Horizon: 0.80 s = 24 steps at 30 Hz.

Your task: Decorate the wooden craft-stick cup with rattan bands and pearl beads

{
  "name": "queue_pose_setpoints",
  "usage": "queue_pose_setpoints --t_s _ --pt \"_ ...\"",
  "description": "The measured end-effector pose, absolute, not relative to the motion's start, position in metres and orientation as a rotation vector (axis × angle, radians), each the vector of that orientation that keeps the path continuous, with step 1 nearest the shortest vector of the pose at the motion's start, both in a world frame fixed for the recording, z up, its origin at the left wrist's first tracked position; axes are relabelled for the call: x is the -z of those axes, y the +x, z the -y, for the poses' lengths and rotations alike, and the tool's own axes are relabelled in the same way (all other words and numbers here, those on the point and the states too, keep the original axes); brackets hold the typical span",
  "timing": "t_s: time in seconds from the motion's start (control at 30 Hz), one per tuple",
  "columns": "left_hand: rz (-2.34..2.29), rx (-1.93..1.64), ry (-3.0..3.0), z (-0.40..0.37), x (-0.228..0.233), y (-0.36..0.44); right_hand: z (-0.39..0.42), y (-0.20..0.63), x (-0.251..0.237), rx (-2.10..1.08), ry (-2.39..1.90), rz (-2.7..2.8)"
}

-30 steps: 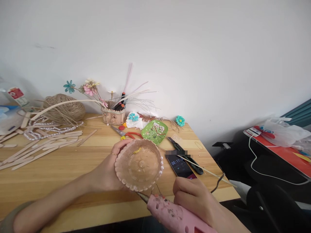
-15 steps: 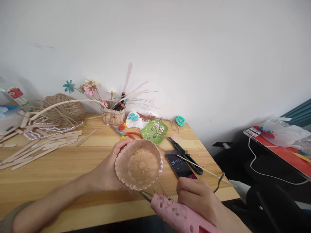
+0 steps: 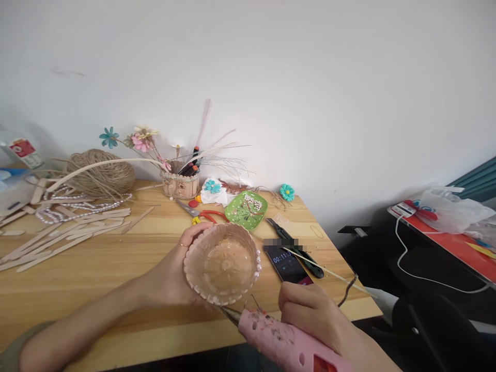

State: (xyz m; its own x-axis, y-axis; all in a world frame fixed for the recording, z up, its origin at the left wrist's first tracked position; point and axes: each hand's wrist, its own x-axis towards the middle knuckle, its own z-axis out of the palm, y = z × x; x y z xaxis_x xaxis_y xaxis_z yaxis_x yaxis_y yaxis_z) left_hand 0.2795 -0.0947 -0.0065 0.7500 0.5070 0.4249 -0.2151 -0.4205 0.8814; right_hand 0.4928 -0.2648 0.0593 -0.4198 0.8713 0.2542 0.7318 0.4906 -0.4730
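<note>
My left hand [image 3: 174, 276] grips a small round basket [image 3: 225, 263] by its left side, its open top tilted toward me. The basket looks built from wooden sticks with rounded tips around a clear base, and a short row of white pearls [image 3: 259, 261] runs along its right rim. My right hand [image 3: 313, 312] is closed around a pink hot glue gun [image 3: 284, 338]. The gun's metal nozzle [image 3: 230, 314] points up and left, at the basket's lower edge; whether it touches cannot be made out. Thin glue strings stick up near the nozzle.
Behind the basket lie a green dish [image 3: 246, 211] of beads, red-handled scissors [image 3: 197, 211], a utility knife [image 3: 296, 248] and a phone [image 3: 290, 264]. Further left are wooden sticks [image 3: 73, 237], a pearl strand [image 3: 83, 207], twine [image 3: 99, 173] and a decorated stick pot [image 3: 180, 185].
My right hand and the glue gun have shifted slightly left, the nozzle staying by the basket's lower edge. The basket has barely moved in my left hand.
</note>
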Motion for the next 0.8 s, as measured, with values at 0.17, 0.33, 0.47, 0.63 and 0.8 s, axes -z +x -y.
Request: queue_pose_setpoints --t_s 0.17,0.33,0.47,0.63,0.8 --pt "-0.233 -0.837 1.826 0.0932 0.0071 0.2798 0.2672 0.4937 -0.0587 -0.352 -1.333 2.283" --pt "-0.261 -0.821 1.790 0.0910 0.0083 0.2789 0.2697 0.4950 -0.0612 -0.289 -1.382 2.279" --pt "-0.271 -0.816 1.759 0.0906 0.0085 0.2786 0.2694 0.4945 -0.0620 -0.255 -1.382 2.283" --pt "-0.244 -0.822 1.715 0.0913 0.0073 0.2796 0.2690 0.4951 -0.0625 -0.181 -1.347 2.251" --pt "-0.219 -0.821 1.695 0.0915 0.0067 0.2785 0.2699 0.4966 -0.0633 -0.159 -1.360 2.215"
